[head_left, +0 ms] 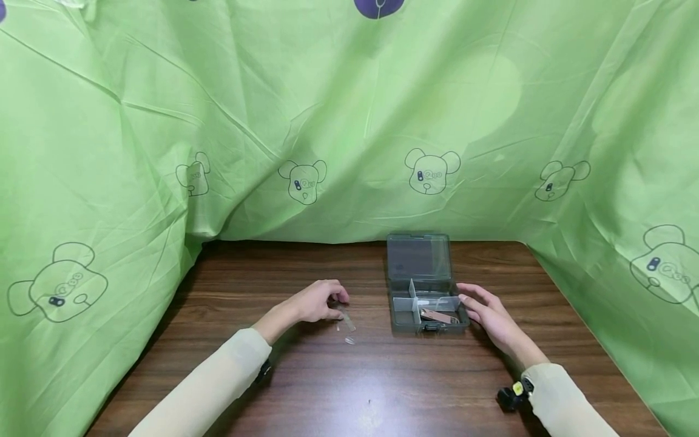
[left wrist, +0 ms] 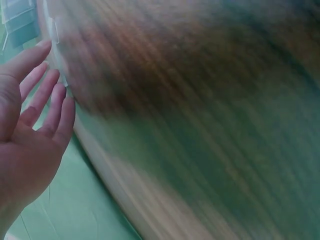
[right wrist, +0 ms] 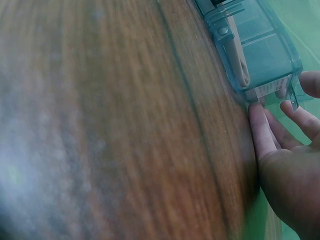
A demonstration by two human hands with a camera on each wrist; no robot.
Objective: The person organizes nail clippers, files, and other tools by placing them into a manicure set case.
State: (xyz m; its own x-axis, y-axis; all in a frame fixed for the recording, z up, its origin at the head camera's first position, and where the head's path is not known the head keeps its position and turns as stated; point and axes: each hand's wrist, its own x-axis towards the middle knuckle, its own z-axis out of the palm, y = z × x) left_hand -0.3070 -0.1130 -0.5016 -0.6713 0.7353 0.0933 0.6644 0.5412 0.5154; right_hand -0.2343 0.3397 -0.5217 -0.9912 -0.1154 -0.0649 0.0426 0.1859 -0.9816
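Apparently steadies the box (head_left: 406, 326) with a relaxed right hand (head_left: 495, 317) against its side, well apart from the left hand (head_left: 317, 302), loosely curved and unclosed beside clear strips (head_left: 348, 322).

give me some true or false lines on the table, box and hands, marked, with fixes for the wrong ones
1. A pinkish item lies in the box. True.
2. The lid is shut. False: it stands open.
3. The right-hand grip is at the box's right side. True.
4. Small clear pieces lie right of the box. False: they lie left of it, near the left-hand grip.
5. The table has a brown wood-grain surface. True.
6. The cloth behind the table is red. False: it is green.
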